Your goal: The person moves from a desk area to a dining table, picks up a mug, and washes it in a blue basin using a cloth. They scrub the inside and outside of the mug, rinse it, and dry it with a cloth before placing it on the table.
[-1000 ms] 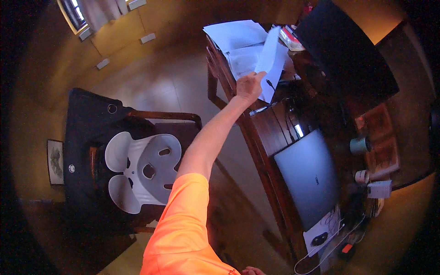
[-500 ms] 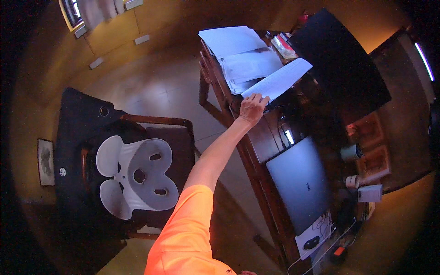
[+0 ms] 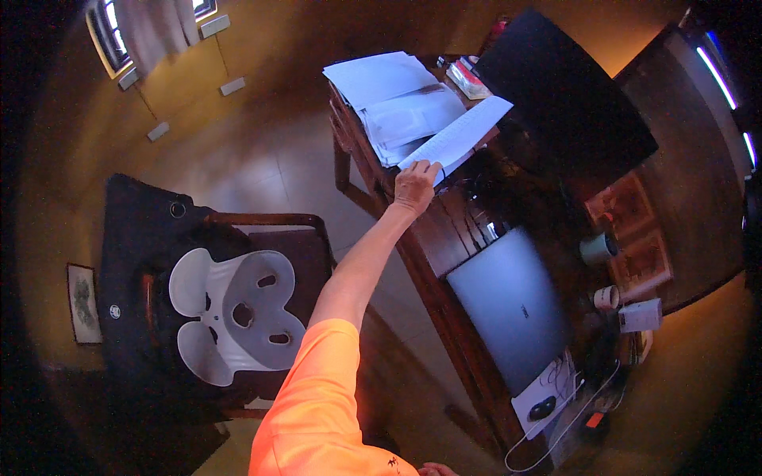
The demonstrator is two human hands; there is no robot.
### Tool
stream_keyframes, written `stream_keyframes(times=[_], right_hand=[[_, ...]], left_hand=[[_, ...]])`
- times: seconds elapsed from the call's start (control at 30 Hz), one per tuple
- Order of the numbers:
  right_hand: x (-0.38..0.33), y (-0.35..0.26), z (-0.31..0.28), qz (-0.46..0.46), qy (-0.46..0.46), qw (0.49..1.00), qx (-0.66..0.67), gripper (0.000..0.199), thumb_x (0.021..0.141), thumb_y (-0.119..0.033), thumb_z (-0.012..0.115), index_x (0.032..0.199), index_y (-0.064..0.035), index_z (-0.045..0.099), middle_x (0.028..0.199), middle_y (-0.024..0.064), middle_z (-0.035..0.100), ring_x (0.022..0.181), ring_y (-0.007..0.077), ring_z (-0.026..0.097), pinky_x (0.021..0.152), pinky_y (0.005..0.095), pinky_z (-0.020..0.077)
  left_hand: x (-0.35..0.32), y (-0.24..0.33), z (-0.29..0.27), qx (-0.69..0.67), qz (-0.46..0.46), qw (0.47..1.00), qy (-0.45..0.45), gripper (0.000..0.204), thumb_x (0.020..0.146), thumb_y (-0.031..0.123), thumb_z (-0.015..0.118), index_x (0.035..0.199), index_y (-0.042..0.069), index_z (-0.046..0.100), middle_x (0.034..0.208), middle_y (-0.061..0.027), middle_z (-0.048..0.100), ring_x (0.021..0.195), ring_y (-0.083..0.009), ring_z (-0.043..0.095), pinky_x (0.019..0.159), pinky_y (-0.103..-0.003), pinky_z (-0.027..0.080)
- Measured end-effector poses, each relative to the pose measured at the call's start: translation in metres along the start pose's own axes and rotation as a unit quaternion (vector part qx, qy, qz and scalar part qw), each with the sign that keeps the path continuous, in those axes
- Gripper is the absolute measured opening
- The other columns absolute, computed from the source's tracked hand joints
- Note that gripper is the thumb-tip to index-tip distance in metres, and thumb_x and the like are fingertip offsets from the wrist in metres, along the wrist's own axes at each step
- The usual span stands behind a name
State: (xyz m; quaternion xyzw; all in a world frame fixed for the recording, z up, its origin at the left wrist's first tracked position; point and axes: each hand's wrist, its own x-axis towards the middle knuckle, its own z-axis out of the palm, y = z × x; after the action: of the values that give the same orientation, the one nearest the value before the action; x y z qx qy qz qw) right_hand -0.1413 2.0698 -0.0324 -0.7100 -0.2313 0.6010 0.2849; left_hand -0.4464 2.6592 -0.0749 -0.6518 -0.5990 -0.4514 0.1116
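My left arm, in an orange sleeve, reaches across to the desk point(image 3: 444, 313). My left hand point(image 3: 415, 188) is closed on the near end of a slim white keyboard point(image 3: 460, 136), which lies slantwise across the desk. Beside the keyboard, stacks of white paper point(image 3: 417, 111) cover the far left end of the desk. A closed silver-grey laptop point(image 3: 512, 305) lies on the nearer part. Of my right hand point(image 3: 436, 470) only a sliver shows at the lower edge, its fingers not readable.
A large dark monitor point(image 3: 567, 99) stands behind the keyboard. Mugs point(image 3: 606, 297), a black mouse point(image 3: 542, 408) and white cables lie nearer. To the left, a wooden armchair point(image 3: 266, 219) carries a grey moulded seat point(image 3: 246, 313) and dark cloth point(image 3: 139, 238).
The whole view has shifted slightly, so the desk sits further left. My left hand stays on the keyboard's end. A little more of my right hand shows at the lower edge.
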Motion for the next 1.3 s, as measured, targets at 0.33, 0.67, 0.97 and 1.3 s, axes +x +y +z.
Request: stream_keyframes(times=[0.33, 0.67, 0.97, 1.3], right_hand=[[0.016, -0.055, -0.035, -0.054, -0.025, 0.997, -0.048, 0.019, 0.092, -0.014, 0.059, 0.103, -0.0001, 0.064, 0.084, 0.0063, 0.066, 0.078, 0.0132, 0.06, 0.073, 0.0253, 0.0495], [0.058, -0.195, -0.047, -0.248, -0.08, 0.954, -0.151, 0.018, 0.094, -0.008, 0.051, 0.106, 0.0003, 0.062, 0.084, 0.0053, 0.064, 0.078, 0.0128, 0.062, 0.071, 0.0247, 0.0508], [0.164, -0.372, 0.031, -0.329, -0.12, 0.927, -0.135, 0.021, 0.094, -0.009, 0.048, 0.094, 0.0041, 0.064, 0.078, 0.0099, 0.066, 0.07, 0.0154, 0.063, 0.065, 0.0274, 0.0515], [0.338, -0.507, 0.241, -0.285, -0.14, 0.934, -0.165, 0.037, 0.09, -0.03, 0.059, 0.104, 0.0042, 0.061, 0.083, 0.01, 0.065, 0.067, 0.0136, 0.063, 0.052, 0.0244, 0.0465]], left_hand=[[0.003, 0.0, -0.01, 0.042, -0.087, 0.994, -0.041, 0.025, 0.071, 0.001, 0.056, 0.093, 0.008, 0.066, 0.093, -0.0106, 0.065, 0.088, -0.0282, 0.064, 0.073, -0.038, 0.053], [0.013, -0.015, -0.017, 0.069, -0.168, 0.983, -0.04, 0.029, 0.077, 0.001, 0.051, 0.098, 0.01, 0.068, 0.095, -0.012, 0.066, 0.088, -0.0301, 0.064, 0.076, -0.041, 0.051], [0.014, -0.025, -0.02, 0.069, -0.02, 0.997, -0.004, 0.018, 0.075, 0.004, 0.054, 0.09, 0.007, 0.064, 0.082, -0.0079, 0.063, 0.08, -0.0255, 0.064, 0.067, -0.038, 0.051], [0.023, -0.045, -0.029, 0.017, 0.082, 0.995, -0.052, 0.021, 0.079, 0.007, 0.056, 0.097, 0.0, 0.062, 0.088, -0.0117, 0.064, 0.08, -0.0259, 0.064, 0.066, -0.036, 0.05]])
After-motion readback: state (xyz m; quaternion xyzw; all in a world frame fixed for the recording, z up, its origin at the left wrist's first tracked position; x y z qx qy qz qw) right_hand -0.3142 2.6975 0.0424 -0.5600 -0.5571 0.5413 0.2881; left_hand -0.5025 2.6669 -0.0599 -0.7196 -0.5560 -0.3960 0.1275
